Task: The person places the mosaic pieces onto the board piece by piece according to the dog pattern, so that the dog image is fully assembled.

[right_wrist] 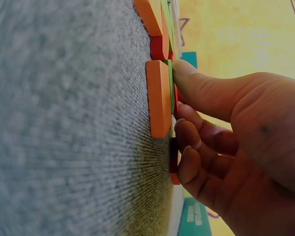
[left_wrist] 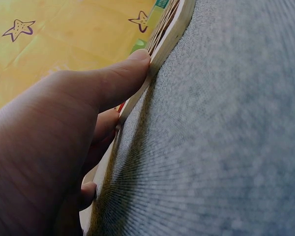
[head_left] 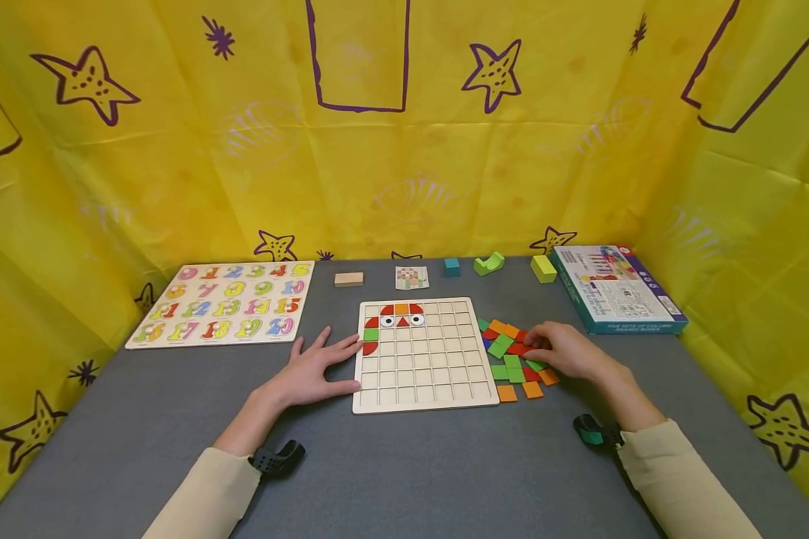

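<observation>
Left hand (head_left: 313, 372) flat, fingers spread, touching grid board (head_left: 438, 389) left edge; right hand (head_left: 566, 350) curled on tile pile (head_left: 512, 352) just right of board, probably pinching a red tile.

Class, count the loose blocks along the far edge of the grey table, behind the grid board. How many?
4. From left: a tan wooden rectangular block, a small teal cube, a light green arched block, and a yellow-green cube beside the box. None appear hidden.

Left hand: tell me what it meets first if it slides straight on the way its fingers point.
Likely the wooden grid board: the left hand lies flat, fingertips already against the board's left edge.
</observation>
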